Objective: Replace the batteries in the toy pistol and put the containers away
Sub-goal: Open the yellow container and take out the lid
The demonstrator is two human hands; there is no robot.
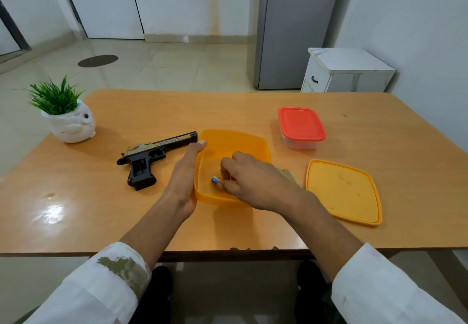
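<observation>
Right hand (249,180) pinches a small blue battery (215,179) inside the open orange plastic box (235,143); left hand (186,171), flat and released, braces its wall beside the black-and-gold toy pistol (152,156) on the worktop (101,209).

A plain home room: tiled floor (152,65), grey fridge (291,32) and white cabinet (347,72) beyond the hands, wooden table (228,110) under them.

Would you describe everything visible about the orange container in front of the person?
The orange container is an open, shallow, rounded-rectangular box of translucent-looking plastic, lying flat on the wooden table. The left hand rests flat against its left wall; the right hand reaches inside, pinching a small blue battery. Its orange lid lies apart, to its right.
</observation>
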